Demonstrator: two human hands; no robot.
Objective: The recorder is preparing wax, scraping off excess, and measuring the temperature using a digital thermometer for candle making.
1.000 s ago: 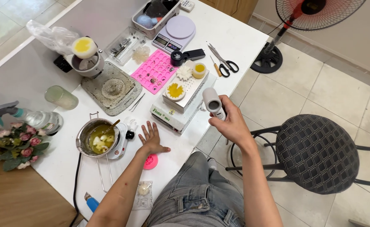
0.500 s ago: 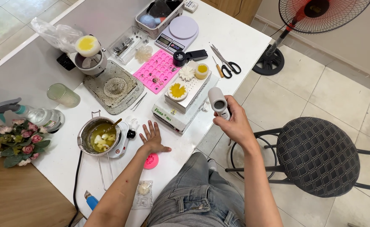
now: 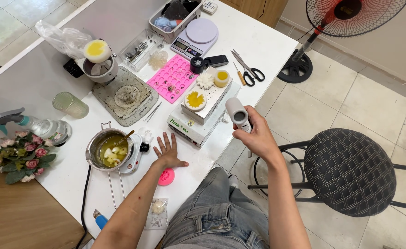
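My right hand [image 3: 257,136] grips a white handheld tool [image 3: 238,113] with a round dark opening at its front, held off the table's right edge beside a white box [image 3: 202,119]. On that box sit a yellow flower-shaped piece in a white mould [image 3: 195,99], a white flower piece [image 3: 205,80] and a small yellow-filled cup [image 3: 220,77]. My left hand [image 3: 168,151] rests flat on the white table [image 3: 258,44], fingers spread. It lies next to a small pink mould [image 3: 165,176] and a metal pot of yellow liquid [image 3: 107,151] on a little hotplate.
Farther back lie a pink silicone mould tray [image 3: 171,77], a kitchen scale [image 3: 194,36], scissors [image 3: 246,68] and a grey stone slab [image 3: 125,95]. A spray bottle [image 3: 32,125] and pink flowers [image 3: 16,157] are at the left. A black stool [image 3: 348,170] and a standing fan [image 3: 325,23] are at the right.
My right hand with the white tool has shifted slightly. The left hand has stayed flat on the table.
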